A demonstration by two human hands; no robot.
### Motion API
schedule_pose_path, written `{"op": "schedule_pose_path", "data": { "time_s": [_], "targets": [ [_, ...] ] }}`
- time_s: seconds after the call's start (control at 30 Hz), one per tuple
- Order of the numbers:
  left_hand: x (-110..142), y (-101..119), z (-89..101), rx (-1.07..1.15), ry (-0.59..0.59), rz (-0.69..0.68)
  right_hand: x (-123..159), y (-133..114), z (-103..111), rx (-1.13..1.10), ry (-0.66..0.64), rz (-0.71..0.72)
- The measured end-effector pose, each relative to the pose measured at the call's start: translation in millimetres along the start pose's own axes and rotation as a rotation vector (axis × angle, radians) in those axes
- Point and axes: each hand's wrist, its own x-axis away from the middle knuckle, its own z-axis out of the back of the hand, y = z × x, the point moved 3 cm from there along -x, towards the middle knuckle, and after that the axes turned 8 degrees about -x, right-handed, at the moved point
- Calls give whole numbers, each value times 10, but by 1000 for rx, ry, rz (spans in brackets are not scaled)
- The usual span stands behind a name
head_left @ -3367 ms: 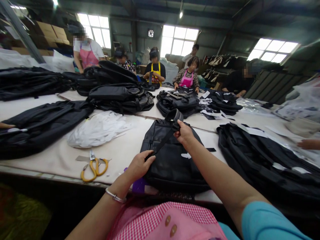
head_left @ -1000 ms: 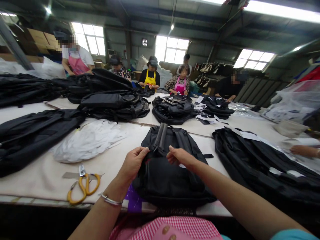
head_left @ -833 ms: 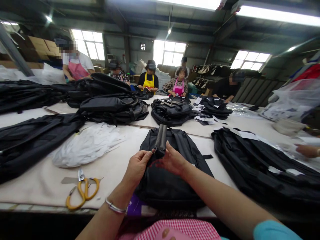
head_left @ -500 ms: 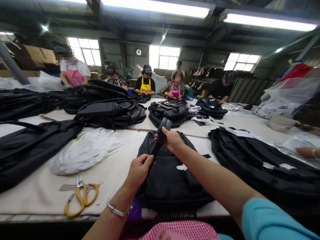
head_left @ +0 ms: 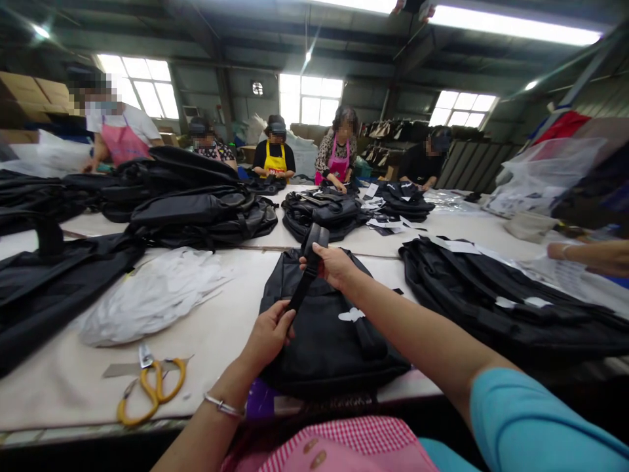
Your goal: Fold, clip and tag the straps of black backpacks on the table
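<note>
A black backpack [head_left: 324, 334] lies flat on the cream table [head_left: 230, 308] in front of me. One of its black straps [head_left: 307, 272] is pulled up taut off the bag. My left hand [head_left: 268, 334] pinches the strap's lower end, fingers closed. My right hand [head_left: 331, 264] grips the strap higher up, near its folded top loop, fingers wrapped round it. A small white tag [head_left: 351, 315] lies on the bag under my right forearm.
Yellow-handled scissors [head_left: 150, 390] lie near the front edge at left, beside a heap of white plastic bags [head_left: 147, 295]. Piles of black bags [head_left: 196, 206] [head_left: 496, 298] cover the left, far and right of the table. Several people work along the far side.
Both hands met low on the strap, then my right hand slid up along it and pulled it taut. My view has shifted slightly to the right.
</note>
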Motion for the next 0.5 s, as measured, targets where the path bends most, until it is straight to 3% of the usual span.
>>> {"op": "schedule_pose_path", "data": {
  "time_s": [0.17, 0.37, 0.5],
  "targets": [
    [19, 43, -60, -176, 65, -111, 37, -47, 127, 44, -34, -70],
    [-102, 32, -107, -419, 20, -138, 28, -243, 267, 65, -61, -62],
    [-7, -85, -191, -555, -46, -209, 9, -242, 340, 57, 4, -87]
  ]
}}
